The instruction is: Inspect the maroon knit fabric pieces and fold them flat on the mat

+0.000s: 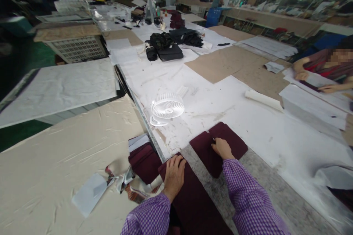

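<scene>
My left hand (174,176) lies flat, fingers stretched, on a long dark maroon fabric piece (190,202) at the near edge of the table. My right hand (222,148) rests on two smaller maroon fabric pieces (234,139) lying side by side, its fingers curled at the seam between them. Both sleeves are purple checked. A stack of more maroon pieces (143,159) sits to the left of my left hand.
A small white fan (167,108) stands on the white paper-covered table (275,132). A rolled paper (263,99) lies to the right. Black fabric piles (171,44) sit further back. Another person's arms (311,77) work at the right. Beige sheet (55,161) on the left.
</scene>
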`<state>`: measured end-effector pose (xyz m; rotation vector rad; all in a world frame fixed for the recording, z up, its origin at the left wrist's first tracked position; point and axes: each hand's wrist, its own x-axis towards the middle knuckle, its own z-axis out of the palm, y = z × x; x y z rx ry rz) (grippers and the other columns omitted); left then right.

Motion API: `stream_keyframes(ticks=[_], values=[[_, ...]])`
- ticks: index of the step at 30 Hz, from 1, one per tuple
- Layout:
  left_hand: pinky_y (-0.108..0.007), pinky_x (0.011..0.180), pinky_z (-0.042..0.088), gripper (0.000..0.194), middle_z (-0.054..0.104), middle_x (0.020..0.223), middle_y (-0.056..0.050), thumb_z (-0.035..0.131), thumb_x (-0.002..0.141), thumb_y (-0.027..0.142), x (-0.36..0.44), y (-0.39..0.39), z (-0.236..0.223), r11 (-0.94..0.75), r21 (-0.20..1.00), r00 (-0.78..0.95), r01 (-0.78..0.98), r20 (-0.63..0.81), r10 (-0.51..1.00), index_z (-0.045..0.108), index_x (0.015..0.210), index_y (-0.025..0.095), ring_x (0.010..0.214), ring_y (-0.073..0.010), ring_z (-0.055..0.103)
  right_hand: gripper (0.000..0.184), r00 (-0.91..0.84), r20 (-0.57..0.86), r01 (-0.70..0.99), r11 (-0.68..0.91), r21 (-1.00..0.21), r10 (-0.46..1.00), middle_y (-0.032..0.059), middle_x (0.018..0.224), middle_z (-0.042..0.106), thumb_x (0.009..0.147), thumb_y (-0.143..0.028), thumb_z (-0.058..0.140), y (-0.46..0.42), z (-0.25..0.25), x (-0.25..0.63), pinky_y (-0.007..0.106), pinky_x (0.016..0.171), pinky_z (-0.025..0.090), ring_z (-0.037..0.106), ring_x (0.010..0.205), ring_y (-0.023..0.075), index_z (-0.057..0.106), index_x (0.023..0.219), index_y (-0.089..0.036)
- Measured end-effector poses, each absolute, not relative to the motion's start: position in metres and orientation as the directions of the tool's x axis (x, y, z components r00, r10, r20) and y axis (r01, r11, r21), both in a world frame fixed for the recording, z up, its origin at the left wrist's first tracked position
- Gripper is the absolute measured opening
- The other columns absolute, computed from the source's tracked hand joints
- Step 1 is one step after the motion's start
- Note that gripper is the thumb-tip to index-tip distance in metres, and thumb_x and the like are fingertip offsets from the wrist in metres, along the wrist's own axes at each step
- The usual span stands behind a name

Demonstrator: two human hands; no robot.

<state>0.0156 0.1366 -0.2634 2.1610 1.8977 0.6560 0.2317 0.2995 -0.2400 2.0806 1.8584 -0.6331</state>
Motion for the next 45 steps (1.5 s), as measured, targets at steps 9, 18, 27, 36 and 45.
stream_keyframes(ticks=[9,18,27,36,45], values=[[-0.044,0.083,0.047,0.019,0.062,0.098,-0.007,0.045,0.086,0.015,0.023,0.142,-0.240,-0.132,0.414,0.072,0.901,0.157,0.985,0.060,0.096,0.020,0.095,-0.0242,0.055,0.027,0.112,-0.503,0.991,-0.134,-0.007,0.857,0.0076,0.110,0.064,0.089,-0.033,0.056,0.293,-0.224,0.218,0.040,0.080,0.053,0.063,0.094,0.0193,0.060,0.109,-0.015],[-0.049,0.110,0.027,0.043,0.049,0.140,0.000,0.048,0.088,0.029,0.061,0.177,-0.256,-0.411,0.437,0.362,0.800,0.194,0.912,0.045,0.130,0.029,0.135,-0.0237,0.032,0.024,0.120,-0.476,0.992,-0.117,0.036,0.871,0.0068,0.106,0.065,0.090,-0.032,0.055,0.292,-0.225,0.218,0.037,0.078,0.054,0.064,0.089,0.0175,0.061,0.106,-0.015],[-0.058,0.112,0.020,0.040,0.046,0.143,-0.002,0.041,0.091,0.030,0.065,0.182,-0.267,-0.387,0.461,0.371,0.799,0.129,0.920,0.046,0.131,0.025,0.139,-0.0285,0.026,0.026,0.090,-0.392,0.995,-0.063,0.081,0.915,0.0062,0.100,0.066,0.091,-0.034,0.052,0.285,-0.225,0.208,0.038,0.078,0.053,0.064,0.085,0.0170,0.059,0.108,-0.014],[-0.061,0.113,0.016,0.042,0.045,0.144,-0.001,0.039,0.092,0.031,0.064,0.190,-0.273,-0.377,0.474,0.384,0.796,0.087,0.919,0.042,0.134,0.025,0.137,-0.0303,0.027,0.035,0.067,-0.383,0.997,-0.044,0.068,0.921,0.0084,0.079,0.067,0.084,-0.046,0.056,0.299,-0.218,0.252,0.036,0.060,0.050,0.065,0.070,0.0223,0.060,0.100,-0.015],[-0.063,0.113,0.013,0.042,0.045,0.144,-0.001,0.038,0.092,0.033,0.062,0.193,-0.276,-0.370,0.488,0.388,0.791,0.068,0.919,0.042,0.134,0.024,0.138,-0.0312,0.024,0.034,-0.557,-0.306,0.830,0.504,-0.239,0.772,0.0045,0.118,0.059,0.080,-0.026,0.064,0.357,-0.242,0.244,0.036,0.092,0.041,0.051,0.107,0.0237,0.059,0.113,-0.024]])
